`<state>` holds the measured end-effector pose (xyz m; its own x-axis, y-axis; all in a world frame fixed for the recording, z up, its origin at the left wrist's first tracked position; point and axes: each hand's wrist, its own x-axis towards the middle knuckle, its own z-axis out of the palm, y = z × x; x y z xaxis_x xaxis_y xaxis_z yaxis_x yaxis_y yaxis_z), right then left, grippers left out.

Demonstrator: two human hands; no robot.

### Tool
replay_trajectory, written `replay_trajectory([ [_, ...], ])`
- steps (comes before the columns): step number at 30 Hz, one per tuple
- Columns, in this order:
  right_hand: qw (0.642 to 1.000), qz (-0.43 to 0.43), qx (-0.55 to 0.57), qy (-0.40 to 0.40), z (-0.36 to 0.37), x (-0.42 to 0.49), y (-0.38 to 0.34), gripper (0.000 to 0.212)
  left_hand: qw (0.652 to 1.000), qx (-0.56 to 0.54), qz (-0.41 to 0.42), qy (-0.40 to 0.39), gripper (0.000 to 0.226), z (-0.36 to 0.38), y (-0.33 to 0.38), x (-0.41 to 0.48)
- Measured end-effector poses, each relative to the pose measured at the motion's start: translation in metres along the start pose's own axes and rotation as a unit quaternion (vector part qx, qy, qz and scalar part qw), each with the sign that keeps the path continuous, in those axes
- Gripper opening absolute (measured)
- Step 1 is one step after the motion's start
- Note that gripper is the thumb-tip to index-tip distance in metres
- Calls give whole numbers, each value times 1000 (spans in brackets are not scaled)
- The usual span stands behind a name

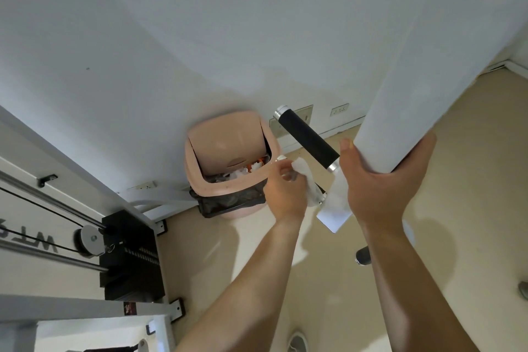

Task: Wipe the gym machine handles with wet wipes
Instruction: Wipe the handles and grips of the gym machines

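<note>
A black foam handle (pixel 307 138) with silver end caps juts out from a flat white bracket (pixel 334 210). Just below and parallel to it, a second handle is mostly hidden; only its silver ends show. My left hand (pixel 285 191) is closed around that hidden handle with a crumpled white wet wipe (pixel 304 173) pressed against it. To the right, my right hand (pixel 380 180) grips the lower end of a thick white machine arm (pixel 428 88) that carries the bracket.
A pink swing-lid bin (pixel 228 134) with used wipes inside stands against the white wall, right behind my left hand. The black weight stack (pixel 128 254), pulley (pixel 90 240) and cables are at the left. Another black handle end (pixel 363 256) and my shoe (pixel 297 343) are over the beige floor.
</note>
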<state>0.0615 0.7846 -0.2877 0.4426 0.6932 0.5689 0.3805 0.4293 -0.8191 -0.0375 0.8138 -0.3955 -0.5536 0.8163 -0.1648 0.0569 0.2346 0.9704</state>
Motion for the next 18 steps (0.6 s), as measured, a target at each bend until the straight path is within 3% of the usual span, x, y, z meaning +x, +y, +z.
replay_trajectory([
  [3,1000,3,3,1,0,0,0,54,998,-1,-45,45,60,17,0,-6],
  [6,1000,-1,4,1,0,0,-1,55,984,-68,-164,17,81,31,6,-8],
  [8,1000,-6,2,-2,0,1,-2,57,951,-154,-268,10,71,34,9,-3],
  [10,1000,-3,2,-7,0,1,-2,55,911,-217,-351,-8,48,32,6,7],
  [12,1000,0,1,-8,-1,2,-3,55,881,-291,-369,-56,45,27,-2,14],
  [14,1000,-3,-3,-5,-1,1,-3,56,859,-344,-361,-118,59,26,-9,15],
  [18,1000,-12,-6,-8,-1,0,-6,57,836,-373,-357,-183,62,25,-14,29],
])
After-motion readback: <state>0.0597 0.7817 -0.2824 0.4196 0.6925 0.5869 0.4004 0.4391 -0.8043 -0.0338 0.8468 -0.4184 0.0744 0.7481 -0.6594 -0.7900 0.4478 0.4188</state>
